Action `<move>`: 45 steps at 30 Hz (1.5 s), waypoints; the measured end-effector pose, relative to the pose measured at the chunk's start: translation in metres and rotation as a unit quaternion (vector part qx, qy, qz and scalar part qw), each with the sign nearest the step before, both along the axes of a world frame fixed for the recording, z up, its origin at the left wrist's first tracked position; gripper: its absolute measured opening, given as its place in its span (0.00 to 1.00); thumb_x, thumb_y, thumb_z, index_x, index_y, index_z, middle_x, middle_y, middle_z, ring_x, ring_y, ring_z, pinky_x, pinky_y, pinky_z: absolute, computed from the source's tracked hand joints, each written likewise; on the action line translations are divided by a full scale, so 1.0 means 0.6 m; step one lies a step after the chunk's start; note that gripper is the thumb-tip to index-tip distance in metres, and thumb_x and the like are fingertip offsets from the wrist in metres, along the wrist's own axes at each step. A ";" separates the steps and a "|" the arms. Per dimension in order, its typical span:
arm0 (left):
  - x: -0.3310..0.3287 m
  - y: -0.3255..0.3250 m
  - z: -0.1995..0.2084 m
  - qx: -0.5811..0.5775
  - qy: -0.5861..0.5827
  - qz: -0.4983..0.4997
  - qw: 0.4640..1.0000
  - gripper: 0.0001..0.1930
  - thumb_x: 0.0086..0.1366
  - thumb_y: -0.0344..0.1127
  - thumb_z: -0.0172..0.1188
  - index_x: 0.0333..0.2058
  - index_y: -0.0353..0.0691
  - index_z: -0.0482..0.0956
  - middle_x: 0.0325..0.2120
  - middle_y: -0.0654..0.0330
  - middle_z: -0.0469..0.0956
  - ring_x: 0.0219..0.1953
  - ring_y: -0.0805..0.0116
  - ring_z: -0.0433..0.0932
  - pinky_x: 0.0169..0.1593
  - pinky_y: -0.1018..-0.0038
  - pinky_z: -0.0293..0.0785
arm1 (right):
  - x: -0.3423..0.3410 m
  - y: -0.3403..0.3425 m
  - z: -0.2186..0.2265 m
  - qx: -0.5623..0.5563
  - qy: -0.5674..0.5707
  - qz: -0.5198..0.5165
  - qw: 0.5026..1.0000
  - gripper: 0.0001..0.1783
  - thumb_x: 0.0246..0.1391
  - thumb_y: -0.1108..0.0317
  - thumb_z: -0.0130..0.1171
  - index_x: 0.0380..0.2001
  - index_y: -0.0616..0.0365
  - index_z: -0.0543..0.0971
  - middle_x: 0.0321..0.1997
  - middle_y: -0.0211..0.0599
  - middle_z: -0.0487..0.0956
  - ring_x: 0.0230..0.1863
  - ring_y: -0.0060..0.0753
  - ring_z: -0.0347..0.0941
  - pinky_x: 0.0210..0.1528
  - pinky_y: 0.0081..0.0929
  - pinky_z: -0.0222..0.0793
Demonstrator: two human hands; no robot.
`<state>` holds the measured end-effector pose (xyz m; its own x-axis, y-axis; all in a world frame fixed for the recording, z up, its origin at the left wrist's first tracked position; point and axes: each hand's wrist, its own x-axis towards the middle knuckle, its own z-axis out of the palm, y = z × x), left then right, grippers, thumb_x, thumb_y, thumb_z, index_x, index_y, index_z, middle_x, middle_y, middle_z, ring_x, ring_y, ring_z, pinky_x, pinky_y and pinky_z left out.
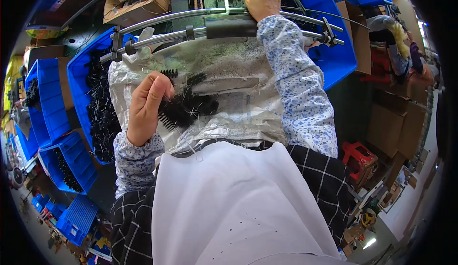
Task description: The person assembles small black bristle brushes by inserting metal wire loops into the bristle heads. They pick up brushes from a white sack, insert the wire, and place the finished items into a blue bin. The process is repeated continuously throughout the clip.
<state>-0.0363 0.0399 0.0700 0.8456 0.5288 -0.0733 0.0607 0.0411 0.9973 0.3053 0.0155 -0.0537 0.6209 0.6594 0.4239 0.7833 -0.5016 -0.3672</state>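
Note:
My left hand [149,107] is closed in a pinch above the lap, with a small black twisted-wire brush [169,73] at its fingertips. A thin wire loop sticks out past the thumb and finger. Beneath and beside that hand, several more black wire brushes [183,110] lie in a loose heap on a stained, whitish woven sheet [234,124]. My right hand [263,1] reaches to the far side, fingers curled at the machine fixture [231,0] with a clear cover; what they grip is hidden.
Metal rails [169,37] with a black padded sleeve [231,27] cross in front of the machine. At left, a blue bin [78,67] holds many black brushes. Another blue bin [341,45] stands right. A cardboard box [138,3] sits far left; a red stool [359,159] and another person [400,45] are right.

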 end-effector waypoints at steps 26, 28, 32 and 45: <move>0.032 0.019 0.017 -0.050 -0.075 0.019 0.996 0.17 0.71 0.44 0.42 0.30 0.37 0.70 0.21 0.64 0.69 0.24 0.79 0.64 0.31 0.83 0.60 | 0.160 -0.107 0.057 -0.125 -0.097 -0.032 0.987 0.12 0.52 0.58 0.53 0.32 0.50 0.82 0.34 0.38 0.80 0.37 0.44 0.76 0.40 0.39 0.71; 0.036 0.014 0.016 -0.013 -0.079 0.031 0.996 0.16 0.71 0.42 0.43 0.30 0.36 0.71 0.21 0.64 0.70 0.25 0.78 0.66 0.32 0.82 0.61 | 0.148 -0.159 0.108 -0.037 -0.132 -0.069 0.988 0.11 0.49 0.64 0.57 0.37 0.50 0.80 0.38 0.39 0.78 0.39 0.48 0.75 0.40 0.39 0.71; 0.064 -0.019 0.010 0.167 -0.085 0.041 0.981 0.10 0.68 0.35 0.49 0.31 0.35 0.72 0.23 0.61 0.72 0.27 0.75 0.70 0.33 0.79 0.66 | -0.013 -0.175 0.137 0.012 0.326 0.067 0.943 0.17 0.57 0.64 0.54 0.49 0.55 0.74 0.45 0.39 0.77 0.48 0.34 0.73 0.52 0.30 0.67; 0.078 -0.041 -0.015 0.343 0.019 -0.080 0.936 0.16 0.53 0.30 0.65 0.39 0.39 0.70 0.23 0.63 0.69 0.23 0.71 0.69 0.31 0.76 0.68 | -0.163 -0.115 0.156 0.125 0.743 0.285 0.593 0.14 0.62 0.57 0.48 0.42 0.54 0.74 0.39 0.30 0.78 0.25 0.12 0.64 0.27 0.14 0.63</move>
